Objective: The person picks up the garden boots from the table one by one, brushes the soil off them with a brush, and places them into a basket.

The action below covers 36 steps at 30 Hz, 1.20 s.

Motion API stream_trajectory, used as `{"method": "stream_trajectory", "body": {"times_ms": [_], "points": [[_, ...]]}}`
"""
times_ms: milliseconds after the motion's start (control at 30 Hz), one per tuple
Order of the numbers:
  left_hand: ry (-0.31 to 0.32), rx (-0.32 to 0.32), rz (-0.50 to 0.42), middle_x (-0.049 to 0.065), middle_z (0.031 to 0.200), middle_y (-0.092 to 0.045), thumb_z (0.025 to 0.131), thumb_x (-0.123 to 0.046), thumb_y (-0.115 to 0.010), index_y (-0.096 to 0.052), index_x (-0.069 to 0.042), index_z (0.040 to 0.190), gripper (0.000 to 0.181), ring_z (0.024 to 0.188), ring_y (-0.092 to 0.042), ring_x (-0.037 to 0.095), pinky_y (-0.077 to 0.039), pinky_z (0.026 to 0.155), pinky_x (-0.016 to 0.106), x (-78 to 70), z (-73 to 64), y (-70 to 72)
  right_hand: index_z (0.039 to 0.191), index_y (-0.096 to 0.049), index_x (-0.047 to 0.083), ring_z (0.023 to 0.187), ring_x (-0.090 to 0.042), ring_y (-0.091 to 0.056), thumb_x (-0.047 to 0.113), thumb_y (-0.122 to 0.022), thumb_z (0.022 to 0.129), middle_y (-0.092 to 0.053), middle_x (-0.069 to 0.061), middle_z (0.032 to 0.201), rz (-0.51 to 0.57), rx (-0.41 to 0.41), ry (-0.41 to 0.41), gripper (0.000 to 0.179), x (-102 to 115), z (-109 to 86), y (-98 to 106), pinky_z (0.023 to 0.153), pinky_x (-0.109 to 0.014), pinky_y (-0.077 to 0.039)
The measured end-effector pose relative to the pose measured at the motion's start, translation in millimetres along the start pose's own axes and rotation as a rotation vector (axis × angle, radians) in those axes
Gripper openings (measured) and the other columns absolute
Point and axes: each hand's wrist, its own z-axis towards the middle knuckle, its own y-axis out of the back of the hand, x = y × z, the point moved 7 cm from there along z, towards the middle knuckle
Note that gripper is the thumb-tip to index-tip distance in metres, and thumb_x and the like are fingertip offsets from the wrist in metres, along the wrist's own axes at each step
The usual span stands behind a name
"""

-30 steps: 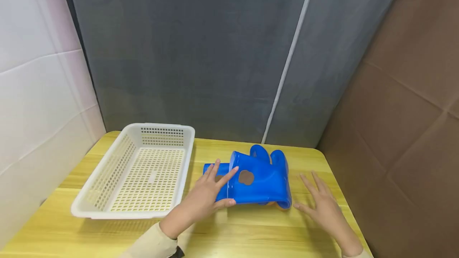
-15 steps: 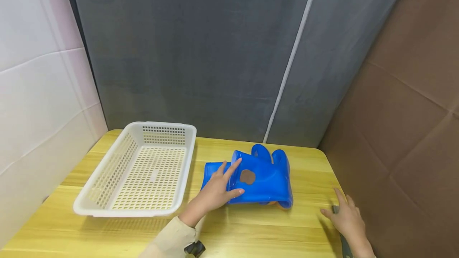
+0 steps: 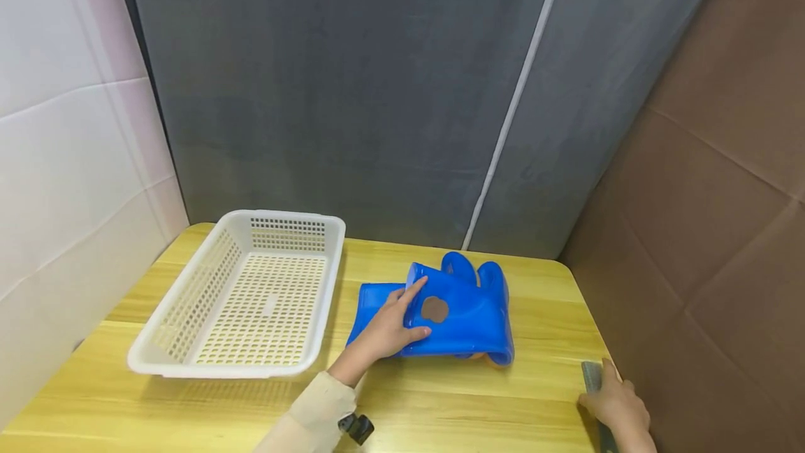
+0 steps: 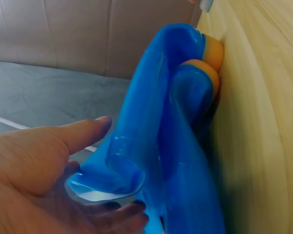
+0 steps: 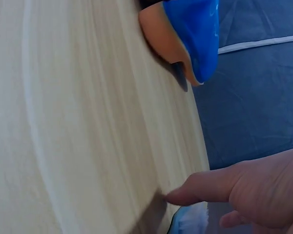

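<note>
A pair of blue rain boots point(image 3: 465, 313) with orange soles lies on its side on the table, one boot partly over the other. At the cuff of the upper boot is my left hand point(image 3: 391, 327), thumb and fingers spread around the boot's opening. In the left wrist view that hand point(image 4: 44, 170) has its thumb stretched out above the cuff point(image 4: 112, 180) and its fingers just under it. Over at the table's right edge, my right hand point(image 3: 619, 404) grips a grey-green brush point(image 3: 591, 376). White bristles of the brush point(image 5: 193, 222) show below the thumb in the right wrist view.
A white perforated plastic basket point(image 3: 270, 306) stands on the left of the wooden table point(image 3: 440, 404). Dark grey cloth point(image 3: 352, 89) hangs behind, brown cloth point(image 3: 711, 229) on the right and white cloth point(image 3: 69, 124) on the left.
My right hand has moved away from the boots to the right and closed on the brush. The left hand has shifted slightly right along the boot cuff; the boots have stayed put.
</note>
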Motion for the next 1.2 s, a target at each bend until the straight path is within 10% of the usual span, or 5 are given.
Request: {"method": "stream_trajectory", "body": {"times_ms": [367,833,1200], "points": [[-0.029,-0.006,-0.036,0.025,0.15,-0.04,0.088,-0.014,-0.074,-0.023,-0.03,0.158,0.088,0.135,-0.046,0.046,-0.046,0.103,0.064,6.6,4.8,-1.4,0.145,-0.009,-0.011,0.077,-0.039,-0.061,0.022,-0.073,0.083,-0.062,-0.034,0.097,0.001,0.035,-0.044,0.095,-6,3.4,-3,0.062,-0.046,-0.05],[-0.057,-0.006,-0.051,0.026,0.146,-0.042,0.085,-0.011,-0.077,-0.023,-0.026,0.158,0.092,0.131,-0.049,0.045,-0.047,0.103,0.061,9.0,5.5,-0.7,0.122,-0.029,-0.023,0.082,-0.042,-0.063,0.037,-0.075,0.082,-0.061,-0.032,0.095,-0.024,0.048,-0.08,0.086,-9,4.7,-5,0.065,-0.048,-0.052],[-0.038,0.003,-0.088,0.025,0.152,-0.038,0.085,-0.011,-0.077,-0.023,-0.027,0.158,0.092,0.136,-0.044,0.048,-0.044,0.105,0.064,10.1,7.1,0.2,0.097,-0.06,-0.008,0.071,-0.031,-0.058,0.036,-0.073,0.08,-0.063,-0.018,0.082,-0.006,-0.031,-0.018,0.048,3,-5.9,5,0.055,-0.04,-0.047]]}}
